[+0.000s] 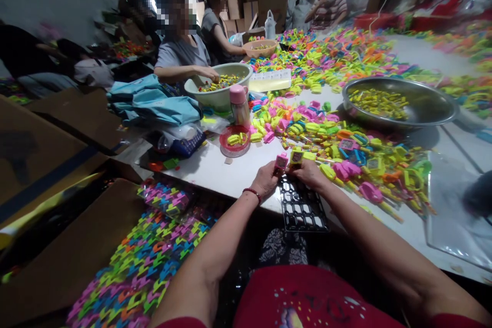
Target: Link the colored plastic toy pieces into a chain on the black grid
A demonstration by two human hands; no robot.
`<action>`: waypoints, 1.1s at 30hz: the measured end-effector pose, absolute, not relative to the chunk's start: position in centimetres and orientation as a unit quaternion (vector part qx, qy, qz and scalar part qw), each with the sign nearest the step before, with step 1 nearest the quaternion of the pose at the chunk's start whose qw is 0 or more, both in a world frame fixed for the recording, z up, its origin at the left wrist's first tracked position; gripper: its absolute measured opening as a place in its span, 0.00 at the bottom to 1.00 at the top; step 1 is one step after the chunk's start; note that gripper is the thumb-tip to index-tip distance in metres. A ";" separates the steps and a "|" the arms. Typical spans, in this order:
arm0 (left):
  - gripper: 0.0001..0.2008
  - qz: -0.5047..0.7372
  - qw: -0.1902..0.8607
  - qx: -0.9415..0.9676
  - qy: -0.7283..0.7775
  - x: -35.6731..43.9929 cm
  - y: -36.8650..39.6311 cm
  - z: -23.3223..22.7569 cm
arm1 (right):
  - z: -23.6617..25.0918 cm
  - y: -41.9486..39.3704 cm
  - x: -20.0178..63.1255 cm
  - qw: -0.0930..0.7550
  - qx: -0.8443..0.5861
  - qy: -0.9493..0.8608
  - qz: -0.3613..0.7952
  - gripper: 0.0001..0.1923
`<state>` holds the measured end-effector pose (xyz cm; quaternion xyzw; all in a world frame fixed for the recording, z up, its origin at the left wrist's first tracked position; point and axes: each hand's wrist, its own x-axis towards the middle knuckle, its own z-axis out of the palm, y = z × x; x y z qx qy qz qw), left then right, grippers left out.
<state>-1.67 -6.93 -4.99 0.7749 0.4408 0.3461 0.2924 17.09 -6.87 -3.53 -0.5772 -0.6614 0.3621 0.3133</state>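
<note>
- Left of centre, the red basket (234, 150) stands on the counter (203, 172), apart from the left hand; its yellow pieces are best left out of the way.
- Near the centre, the left hand (265, 180) has its fingers closed on a pink piece (281, 162). A light pinch at the sides should keep its square face clear.
- Just right of that, a yellow piece (296, 158) sits upright beside the pink one, over the tray's far end; keeping the two level probably helps steady placing.
- Below both, the black tray (306, 228) reaches past the counter's front edge, so firm pressing at its near end could tip it.
- Right of centre, the right hand (312, 174) appears clamped on the yellow piece, though the fingertips are partly hidden.
- Farther right, the heap (348, 169) spreads near the right forearm; a lifted elbow should avoid dragging loose pieces.
</note>
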 end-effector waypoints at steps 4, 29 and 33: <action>0.10 0.340 0.300 0.778 0.435 -1.7 -7.0 -5.1 | -2.8 -6.7 17.1 0.294 -0.548 -0.710 0.331 0.06; 0.13 0.320 0.358 0.773 0.414 -1.4 -5.4 -5.2 | 1.0 -4.5 24.4 0.074 -0.688 -0.714 0.106 0.08; 0.09 0.365 0.400 0.737 0.404 -1.1 -5.9 -5.7 | 0.0 -5.8 23.0 0.128 -0.680 -0.710 0.129 0.13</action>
